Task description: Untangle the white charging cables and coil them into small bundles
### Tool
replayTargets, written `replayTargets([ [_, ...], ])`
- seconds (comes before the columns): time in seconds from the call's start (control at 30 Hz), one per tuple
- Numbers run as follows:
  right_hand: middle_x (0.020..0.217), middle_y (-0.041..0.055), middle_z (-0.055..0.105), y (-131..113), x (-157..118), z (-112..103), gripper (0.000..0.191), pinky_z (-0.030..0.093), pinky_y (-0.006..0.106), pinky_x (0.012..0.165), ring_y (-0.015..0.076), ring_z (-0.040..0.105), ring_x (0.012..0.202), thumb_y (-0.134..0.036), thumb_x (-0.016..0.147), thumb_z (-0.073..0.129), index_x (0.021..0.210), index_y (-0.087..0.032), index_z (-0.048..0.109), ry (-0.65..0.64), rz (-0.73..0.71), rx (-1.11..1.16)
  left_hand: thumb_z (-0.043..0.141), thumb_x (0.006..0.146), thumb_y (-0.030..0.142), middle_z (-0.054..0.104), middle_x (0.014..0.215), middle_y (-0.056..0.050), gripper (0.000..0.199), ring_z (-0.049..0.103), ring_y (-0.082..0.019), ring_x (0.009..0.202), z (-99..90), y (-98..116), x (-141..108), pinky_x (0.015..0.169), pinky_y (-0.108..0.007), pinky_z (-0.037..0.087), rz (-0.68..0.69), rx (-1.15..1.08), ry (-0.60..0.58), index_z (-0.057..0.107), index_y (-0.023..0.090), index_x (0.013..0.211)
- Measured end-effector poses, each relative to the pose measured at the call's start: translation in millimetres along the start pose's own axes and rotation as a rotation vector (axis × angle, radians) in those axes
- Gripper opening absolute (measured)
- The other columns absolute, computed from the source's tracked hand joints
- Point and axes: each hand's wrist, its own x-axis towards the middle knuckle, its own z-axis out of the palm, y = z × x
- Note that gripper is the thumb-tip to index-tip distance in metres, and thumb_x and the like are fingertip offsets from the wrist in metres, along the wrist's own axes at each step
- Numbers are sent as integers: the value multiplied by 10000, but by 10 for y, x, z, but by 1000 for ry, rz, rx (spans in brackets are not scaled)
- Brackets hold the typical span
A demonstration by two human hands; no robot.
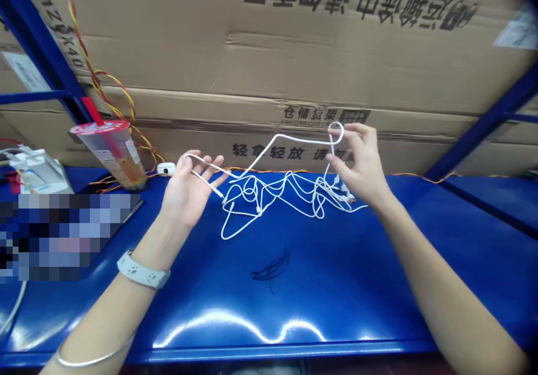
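Observation:
A white charging cable [302, 139] stretches between my two hands above the blue shelf [328, 285]. My left hand [180, 198], palm turned up, holds a bend of it between thumb and index finger, the other fingers loosely curled. With thumb and fingers my right hand [365, 167] pinches the cable where it curls into a small loop. Below and between the hands lies a tangled heap of white cables [290, 195], with several plugs at its right end near my right hand. Black twist ties or thin strands [271, 268] lie in front of it.
At left stand a bubble tea cup [115, 153] with a red straw, a white adapter [40, 173] and a pixelated flat item [63, 235]. Red and yellow wires [94, 78] hang there. Cardboard boxes [189, 44] form the back, between blue posts [487, 117].

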Motion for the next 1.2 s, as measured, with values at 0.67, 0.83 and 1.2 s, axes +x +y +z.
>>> replayTargets([
  [0.67, 1350, 119, 367, -476, -311, 469, 380, 459, 439, 936, 286, 420, 1242, -366, 859, 553, 1219, -259, 501, -423, 48, 328, 676, 774, 389, 624, 788, -49, 270, 455, -57, 549, 54, -282, -141, 435, -168, 315, -225, 604, -216, 630, 123, 765],
  [0.83, 1237, 100, 522, -440, -331, 515, 345, 507, 392, 802, 182, 592, 830, -252, 858, 521, 1202, -241, 500, -508, 69, 363, 555, 877, 370, 659, 1063, -108, 319, 629, -189, 967, 50, -241, -78, 824, -310, 501, -184, 260, -157, 487, 152, 654],
  [1.2, 882, 35, 708, -485, -358, 590, 155, 520, 315, 730, 185, 666, 791, -220, 860, 523, 923, -200, 664, -485, 253, 473, 724, 741, 341, 370, 553, 87, 311, 303, -22, 405, 57, -225, -116, 372, -140, 248, -157, 405, -147, 461, 177, 718],
])
